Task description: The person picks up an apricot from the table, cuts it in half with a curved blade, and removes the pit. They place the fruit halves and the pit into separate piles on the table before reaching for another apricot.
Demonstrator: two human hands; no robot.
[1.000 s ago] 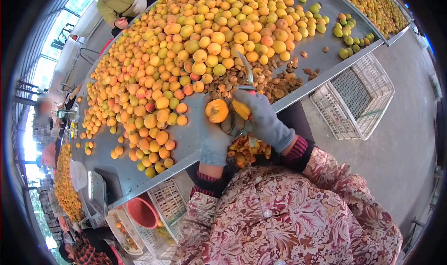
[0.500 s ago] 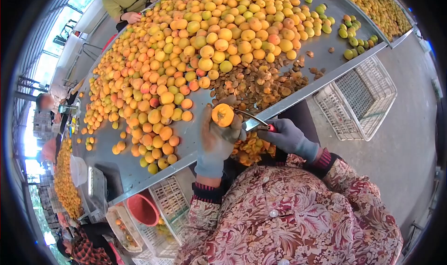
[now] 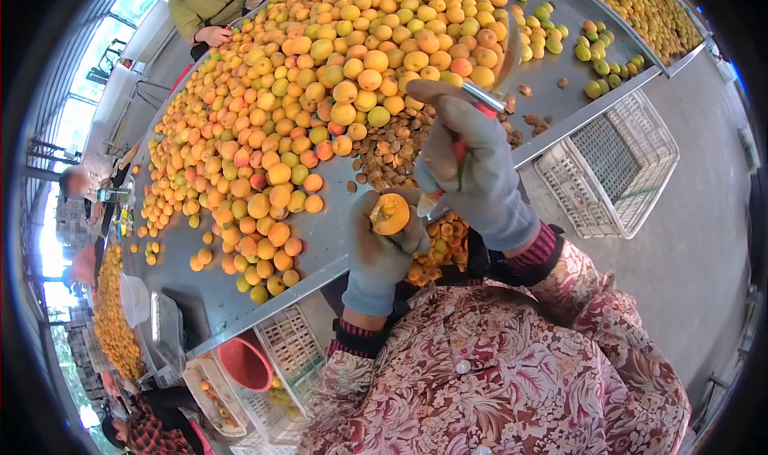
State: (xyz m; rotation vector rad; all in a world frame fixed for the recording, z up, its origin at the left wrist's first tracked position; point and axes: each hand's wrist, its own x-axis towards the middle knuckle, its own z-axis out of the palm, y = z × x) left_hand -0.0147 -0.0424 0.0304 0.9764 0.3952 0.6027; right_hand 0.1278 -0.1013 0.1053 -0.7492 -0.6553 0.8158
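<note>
My gloved left hand (image 3: pixel 382 251) holds a cut orange fruit (image 3: pixel 390 214), its opened face turned up, near the table's front edge. To the right, my gloved right hand (image 3: pixel 476 163) is closed on a red-handled knife (image 3: pixel 482 97), whose curved blade points up and away over the table. Beyond both hands, brown pits (image 3: pixel 392 149) lie beside a large heap of yellow and orange fruit (image 3: pixel 320 79). Cut fruit pieces (image 3: pixel 442 251) show below and between the hands.
The metal table (image 3: pixel 572 107) carries greenish fruit (image 3: pixel 600 55) at right. A white crate (image 3: pixel 612 167) stands on the floor. At lower left are a red bucket (image 3: pixel 245 362) and a grey-white crate (image 3: pixel 294 343). A person (image 3: pixel 210 7) works across the table; others are at far left.
My right hand has moved up and away from the fruit, with the blade now pointing up. My left hand, still holding the cut fruit, has shifted slightly down and right.
</note>
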